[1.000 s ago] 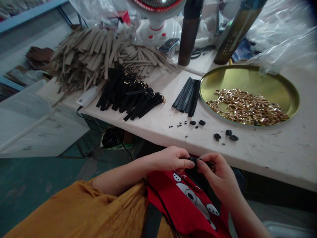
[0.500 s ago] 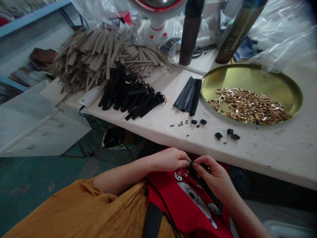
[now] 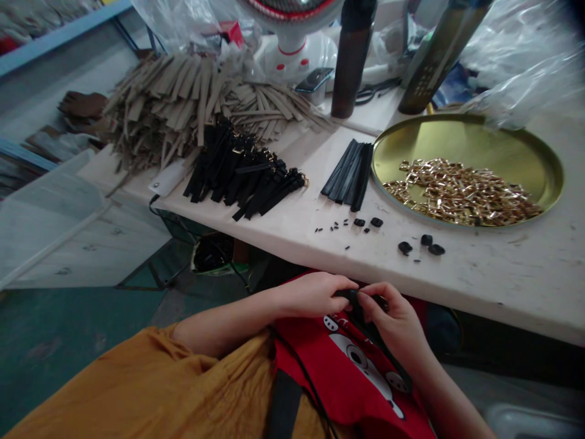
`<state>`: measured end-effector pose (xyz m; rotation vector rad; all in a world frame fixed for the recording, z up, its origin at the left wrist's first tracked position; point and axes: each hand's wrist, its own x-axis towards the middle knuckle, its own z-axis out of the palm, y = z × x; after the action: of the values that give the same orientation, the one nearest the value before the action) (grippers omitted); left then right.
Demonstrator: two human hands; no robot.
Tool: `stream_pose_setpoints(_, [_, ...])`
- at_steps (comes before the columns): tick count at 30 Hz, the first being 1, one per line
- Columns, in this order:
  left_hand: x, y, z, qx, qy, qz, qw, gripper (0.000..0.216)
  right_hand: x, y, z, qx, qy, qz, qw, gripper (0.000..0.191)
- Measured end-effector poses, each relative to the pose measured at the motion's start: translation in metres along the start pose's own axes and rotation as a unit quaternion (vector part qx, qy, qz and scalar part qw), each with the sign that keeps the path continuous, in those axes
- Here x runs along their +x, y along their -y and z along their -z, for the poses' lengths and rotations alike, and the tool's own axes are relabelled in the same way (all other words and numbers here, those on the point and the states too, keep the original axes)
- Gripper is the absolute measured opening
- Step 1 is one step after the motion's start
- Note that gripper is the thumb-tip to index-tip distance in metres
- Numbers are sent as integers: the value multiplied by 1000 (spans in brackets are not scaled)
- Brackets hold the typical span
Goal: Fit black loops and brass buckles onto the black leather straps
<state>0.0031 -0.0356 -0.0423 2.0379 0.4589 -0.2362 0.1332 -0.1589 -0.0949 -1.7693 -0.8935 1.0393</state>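
Observation:
Over a red apron (image 3: 329, 372), just below the table's front edge, my two hands meet around a black strap (image 3: 351, 296). My left hand (image 3: 322, 294) is closed with thumb and fingers pinching one part of it. Close beside it, my right hand (image 3: 388, 311) pinches the strap too, and a length of it hangs down under that hand. A small gold glint, perhaps a buckle, shows by the right fingers; its shape is too blurred to tell. Several small black pieces (image 3: 426, 240) lie on the table in front of my hands, alongside a small bundle of black strips (image 3: 348, 175).
A gold tray (image 3: 461, 131) holding many small gold metal buckles stands at the right. Black straps with buckles (image 3: 247, 177) are piled left of centre, before a heap of grey-brown strips (image 3: 159, 110). A dark bottle (image 3: 353, 67) and a fan (image 3: 292, 49) stand behind.
My hands have shifted slightly, and more of the black strap now shows between them. Both keep their pinch. The things on the table stay in place.

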Motion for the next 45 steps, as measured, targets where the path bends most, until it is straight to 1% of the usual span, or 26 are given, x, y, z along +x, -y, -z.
stream_pose_setpoints(3, [3, 3, -3, -20, -30, 20, 999, 39, 0, 0, -5, 16, -18, -21, 999, 24])
stream_pose_setpoints(7, [9, 9, -8, 12, -47, 71, 996, 39, 0, -5, -7, 1, -29, -40, 999, 25])
stream_pose_setpoints(9, [11, 12, -8, 19, -31, 97, 995, 35, 0, -8, -6, -7, -19, -44, 999, 25])
stream_pose_setpoints(12, [11, 16, -5, -22, 37, 116, 992, 26, -1, -10, -2, -7, 22, -40, 999, 23])
stream_pose_setpoints(14, [10, 16, -2, -43, 62, 111, 991, 26, -2, -10, 0, -18, 42, -31, 998, 21])
stream_pose_setpoints(17, [9, 13, -1, -9, 49, 82, 995, 25, -3, -11, 3, -58, 57, -6, 997, 20])
stream_pose_setpoints(21, [10, 9, -5, 63, 35, 49, 996, 26, -4, -11, 6, -110, 78, 63, 989, 17])
stream_pose_setpoints(23, [9, 8, -8, 72, 38, 43, 996, 25, -5, -12, 7, -112, 89, 94, 985, 15])
stream_pose_setpoints(25, [8, 8, -9, 59, 47, 46, 996, 25, -7, -13, 8, -104, 103, 107, 983, 14])
stream_pose_setpoints(27, [5, 7, -9, 28, 67, 52, 996, 24, -9, -14, 7, -99, 104, 103, 984, 14])
stream_pose_setpoints(30, [1, 5, -6, -11, 94, 57, 994, 19, -12, -14, 6, -91, 85, 75, 989, 15])
stream_pose_setpoints(33, [0, 4, -7, -27, 87, 71, 993, 18, -13, -13, 6, -83, 88, 64, 991, 16])
stream_pose_setpoints(38, [1, 6, -16, -62, 71, 93, 991, 19, -13, -15, 8, -64, 112, 83, 988, 16])
stream_pose_setpoints(41, [2, 9, -16, -43, 75, 107, 990, 25, -14, -18, 4, -42, 84, 59, 994, 17])
stream_pose_setpoints(43, [3, 10, -13, -20, 79, 94, 992, 27, -14, -19, 0, -30, 51, 27, 998, 17])
stream_pose_setpoints(45, [4, 11, -10, -5, 78, 75, 994, 24, -14, -19, -4, -24, 25, 7, 999, 18])
